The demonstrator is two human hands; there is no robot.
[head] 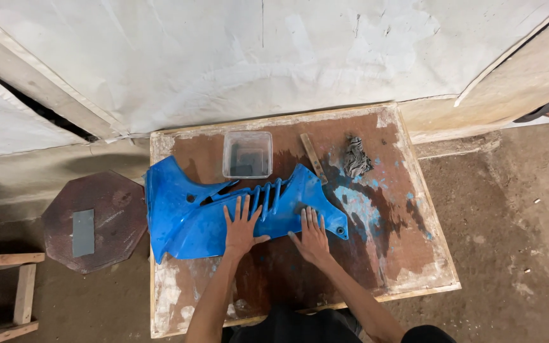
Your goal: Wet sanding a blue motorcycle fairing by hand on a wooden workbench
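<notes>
A large blue plastic panel (185, 213) with slotted vents lies flat on a worn wooden board (408, 254). My left hand (241, 226) rests palm down on the panel's middle, fingers spread, just below the vents. My right hand (312, 235) lies flat on the panel's lower right part, near its pointed end with a small hole. Neither hand grips anything.
Behind the panel stand a clear plastic tub (248, 154) with dark water, a narrow flat strip (312, 157) and a crumpled grey rag (356, 157). Left of the board is an octagonal stool (106, 206) carrying a grey rectangular pad (83, 232). A white wall rises behind.
</notes>
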